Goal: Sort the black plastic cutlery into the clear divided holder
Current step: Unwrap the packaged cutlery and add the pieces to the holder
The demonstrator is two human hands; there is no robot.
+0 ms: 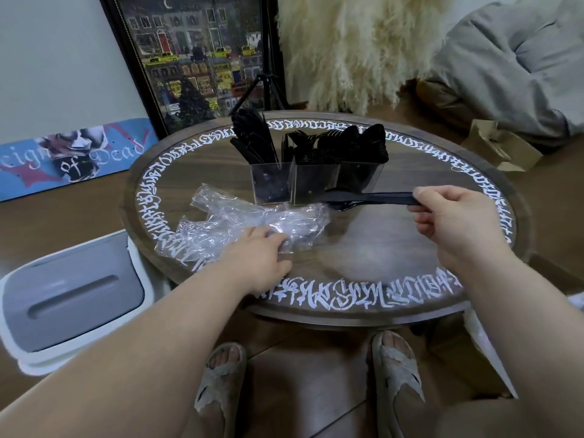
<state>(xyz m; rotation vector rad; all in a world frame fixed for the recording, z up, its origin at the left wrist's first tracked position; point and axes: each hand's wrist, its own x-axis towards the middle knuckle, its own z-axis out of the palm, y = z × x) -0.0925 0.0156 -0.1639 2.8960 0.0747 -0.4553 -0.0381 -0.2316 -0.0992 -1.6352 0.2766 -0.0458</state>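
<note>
A clear divided holder stands at the back middle of the round wooden table. Black knives fill its left compartment, and forks and spoons fill the middle and right ones. My right hand pinches the handle ends of a small bunch of black plastic cutlery. The bunch lies level just in front of the holder, heads pointing left. My left hand grips a crumpled clear plastic bag that lies on the table's left side.
A white and grey bin sits on the floor left of the table. A framed picture and a tripod lean behind it. A cardboard box lies at the right. My feet in slippers are under the table's near edge.
</note>
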